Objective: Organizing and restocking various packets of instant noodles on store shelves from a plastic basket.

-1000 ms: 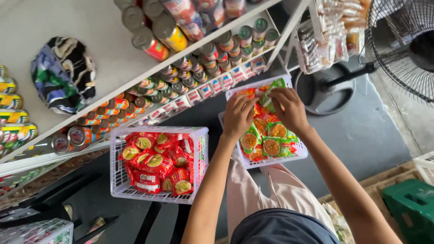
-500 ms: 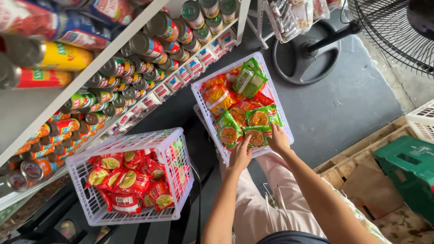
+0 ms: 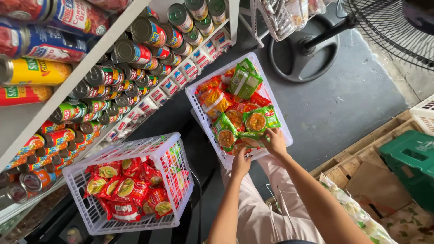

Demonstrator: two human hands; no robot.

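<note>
Both my hands are on the white basket [image 3: 197,97] of mixed noodle packets, at its near edge, the end closest to my lap. My left hand [image 3: 240,163] grips the near rim of that basket, fingers [image 3: 236,155] curled over the edge and pressed together, with the thumb side hidden under the rim. My right hand [image 3: 275,141] sits just beside it on the same rim, its fingers [image 3: 268,133] bent and resting on a green noodle packet [image 3: 259,120] that lies at the near end of the basket; whether they pinch the packet or only the rim beneath it, I cannot tell.

Inside the basket, green packets lie toward my hands, orange and red packets [image 3: 216,100] in the middle, and a pair of green packs [image 3: 244,81] stand at the far end. The basket tilts away from me over the grey floor [image 3: 343,104].

To the left of this basket stands a second white basket [image 3: 178,156], well apart from my hands, filled with red noodle packets [image 3: 129,190]. Beyond both baskets runs the shelf [image 3: 86,77], lined with rows of cans [image 3: 135,49] lying on their sides. Past the far end of my basket is the round base of a standing fan [image 3: 289,58]. To the right of the basket sits a green crate [image 3: 409,165] on wooden pallets [image 3: 357,167].
</note>
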